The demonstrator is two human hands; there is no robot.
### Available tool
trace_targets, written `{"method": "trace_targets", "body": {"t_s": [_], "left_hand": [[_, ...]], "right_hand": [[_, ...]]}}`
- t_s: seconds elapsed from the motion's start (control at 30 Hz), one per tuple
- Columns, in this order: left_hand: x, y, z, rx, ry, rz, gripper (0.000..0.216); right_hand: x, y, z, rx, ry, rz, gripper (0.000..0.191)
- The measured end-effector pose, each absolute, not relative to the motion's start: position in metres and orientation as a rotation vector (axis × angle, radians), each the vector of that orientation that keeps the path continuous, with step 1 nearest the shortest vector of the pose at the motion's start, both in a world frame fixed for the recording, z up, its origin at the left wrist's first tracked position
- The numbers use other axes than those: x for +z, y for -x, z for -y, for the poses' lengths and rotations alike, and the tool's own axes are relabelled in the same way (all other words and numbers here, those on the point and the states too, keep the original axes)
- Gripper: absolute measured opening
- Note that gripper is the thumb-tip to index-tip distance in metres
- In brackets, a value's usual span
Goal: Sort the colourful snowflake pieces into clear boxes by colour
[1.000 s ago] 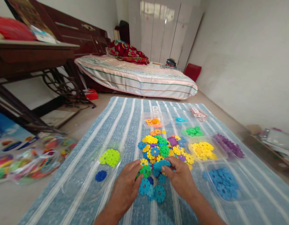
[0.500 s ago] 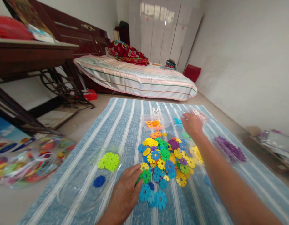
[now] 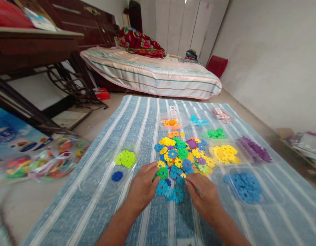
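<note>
"Where's the mixed heap of colourful, flower-shaped plastic discs?"

"In the middle of a blue-and-white striped cloth."

"And around it?"

"Green discs at two o'clock, yellow discs at three, blue discs at four, lime-green discs at nine. The left hand stands between the heap and a dark-blue disc at eight."

"How's that hand posed?"

"Curled, fingertips at a green disc. The right hand, at five, has thumb and fingertips drawn close by a small yellow disc."

"Pinching anything?"

"Can't tell for either; the fingers hide it. Both forearms are cut off toward six, and the clear plastic container at nine is faint."
</note>
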State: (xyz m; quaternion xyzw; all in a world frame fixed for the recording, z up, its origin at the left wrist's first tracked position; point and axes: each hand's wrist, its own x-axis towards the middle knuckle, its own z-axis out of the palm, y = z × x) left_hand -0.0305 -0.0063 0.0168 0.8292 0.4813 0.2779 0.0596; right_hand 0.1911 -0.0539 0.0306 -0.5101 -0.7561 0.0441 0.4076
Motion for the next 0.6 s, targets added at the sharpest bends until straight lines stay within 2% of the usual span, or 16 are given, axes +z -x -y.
{"method": "trace_targets", "body": {"t_s": [0.3, 0.6], "left_hand": [[0.018, 0.028, 0.008, 0.798, -2.435, -1.475, 0.028], [0.020, 0.025, 0.010, 0.754, -2.439, -1.491, 0.027]], "right_hand": [[0.024, -0.186, 0.075, 0.089, 1.293, 2.046, 0.016], [0.021, -0.171, 0.078, 0.028, 1.409, 2.223, 0.033]]}}
